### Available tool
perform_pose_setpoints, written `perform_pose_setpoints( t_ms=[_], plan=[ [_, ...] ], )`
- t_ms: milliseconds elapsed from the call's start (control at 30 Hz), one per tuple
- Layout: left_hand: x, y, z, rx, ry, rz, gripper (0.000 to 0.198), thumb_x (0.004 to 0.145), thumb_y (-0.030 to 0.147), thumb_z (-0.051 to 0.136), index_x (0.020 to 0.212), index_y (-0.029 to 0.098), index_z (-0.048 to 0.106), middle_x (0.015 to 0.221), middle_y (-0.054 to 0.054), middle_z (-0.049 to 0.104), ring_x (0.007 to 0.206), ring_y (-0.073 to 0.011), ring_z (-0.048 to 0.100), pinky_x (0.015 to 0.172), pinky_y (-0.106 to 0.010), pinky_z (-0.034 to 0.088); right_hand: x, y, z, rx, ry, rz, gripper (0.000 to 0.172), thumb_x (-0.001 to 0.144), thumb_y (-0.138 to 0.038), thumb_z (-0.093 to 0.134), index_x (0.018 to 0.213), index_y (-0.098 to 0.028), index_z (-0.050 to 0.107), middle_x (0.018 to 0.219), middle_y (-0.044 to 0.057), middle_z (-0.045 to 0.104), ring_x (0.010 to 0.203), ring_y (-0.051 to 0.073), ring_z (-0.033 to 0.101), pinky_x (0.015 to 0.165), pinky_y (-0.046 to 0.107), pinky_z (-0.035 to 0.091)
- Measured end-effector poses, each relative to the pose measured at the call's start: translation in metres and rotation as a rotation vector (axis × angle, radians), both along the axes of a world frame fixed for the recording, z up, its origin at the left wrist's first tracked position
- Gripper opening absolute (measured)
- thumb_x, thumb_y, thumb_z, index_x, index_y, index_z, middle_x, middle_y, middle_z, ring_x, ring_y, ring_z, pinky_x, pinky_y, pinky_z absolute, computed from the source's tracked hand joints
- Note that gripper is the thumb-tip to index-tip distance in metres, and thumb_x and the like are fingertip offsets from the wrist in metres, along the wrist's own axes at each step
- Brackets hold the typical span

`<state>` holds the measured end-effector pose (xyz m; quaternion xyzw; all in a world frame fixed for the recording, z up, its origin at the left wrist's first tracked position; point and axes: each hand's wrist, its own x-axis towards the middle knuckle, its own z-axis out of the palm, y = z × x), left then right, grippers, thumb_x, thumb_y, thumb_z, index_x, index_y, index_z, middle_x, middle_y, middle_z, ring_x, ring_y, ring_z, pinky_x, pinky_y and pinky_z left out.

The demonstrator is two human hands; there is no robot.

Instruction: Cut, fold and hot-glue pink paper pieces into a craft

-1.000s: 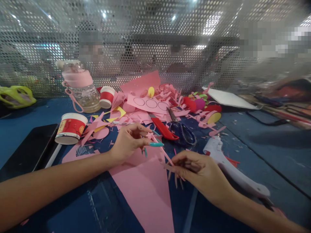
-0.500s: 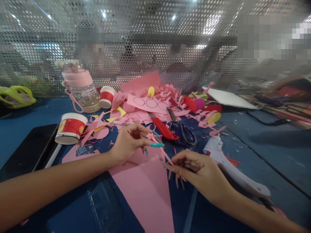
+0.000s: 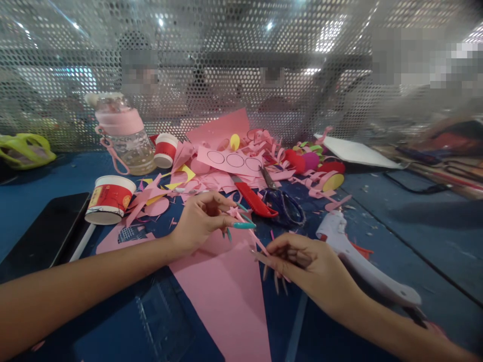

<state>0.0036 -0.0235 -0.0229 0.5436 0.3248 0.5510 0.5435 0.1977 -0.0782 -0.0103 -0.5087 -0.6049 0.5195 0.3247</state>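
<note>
My left hand (image 3: 202, 218), with long teal nails, pinches the upper end of a thin pink strip (image 3: 257, 239), where a small star-like shape shows. Lower down, my right hand (image 3: 302, 259) grips the same strip between thumb and forefinger, its other fingers curled underneath. The strip slants down to the right between the two hands. Beneath them lies a large pink paper sheet (image 3: 230, 296) on the blue table. Just beyond the fingers are a red-handled cutter (image 3: 256, 200) and dark blue-handled scissors (image 3: 285, 206).
A pile of pink paper scraps (image 3: 215, 173) spreads at the back. On the left stand a paper cup (image 3: 110, 198), a water bottle (image 3: 126, 133) and a black phone (image 3: 43, 231). A white glue gun (image 3: 370, 269) lies beside my right forearm. Perforated metal (image 3: 226, 60) rises behind.
Both hands keep nearly the same pose on the strip. The right hand's lower fingers have shifted very slightly.
</note>
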Motion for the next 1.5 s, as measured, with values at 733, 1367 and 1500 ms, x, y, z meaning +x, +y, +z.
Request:
perform_pose_setpoints(
  t_ms=[733,1367,1500],
  plan=[
    [-0.0009,-0.0005,-0.0001,-0.007,0.034,-0.002,0.02,0.056,0.013,0.077,0.069,0.016,0.062,0.057,0.002,0.064,0.041,-0.0078,0.056,0.04,-0.018,0.052,0.0017,-0.0015,-0.0043,-0.002,0.033,-0.016,0.028,0.068,-0.042,0.071,0.067,-0.017,0.06,0.052,-0.002,0.057,0.041,0.009,0.054,0.041,0.02,0.047],
    [-0.0072,-0.0019,0.0004,0.03,-0.023,-0.126,0.028,0.075,0.04,0.065,0.084,0.013,0.066,0.06,0.0,0.062,0.046,-0.0098,0.059,0.045,-0.022,0.054,0.0009,-0.0004,-0.0043,0.009,0.069,-0.022,0.024,0.07,-0.037,0.07,0.067,-0.016,0.059,0.053,-0.001,0.06,0.041,0.008,0.055,0.041,0.018,0.047],
    [-0.0087,-0.0027,-0.0006,0.036,-0.014,-0.14,0.031,0.075,0.042,0.063,0.087,0.013,0.065,0.057,0.0,0.06,0.045,-0.0113,0.059,0.044,-0.023,0.053,0.0013,0.0003,-0.0038,0.008,0.077,-0.029,0.023,0.07,-0.036,0.07,0.067,-0.016,0.059,0.053,-0.001,0.06,0.041,0.008,0.056,0.041,0.018,0.048]
  ],
)
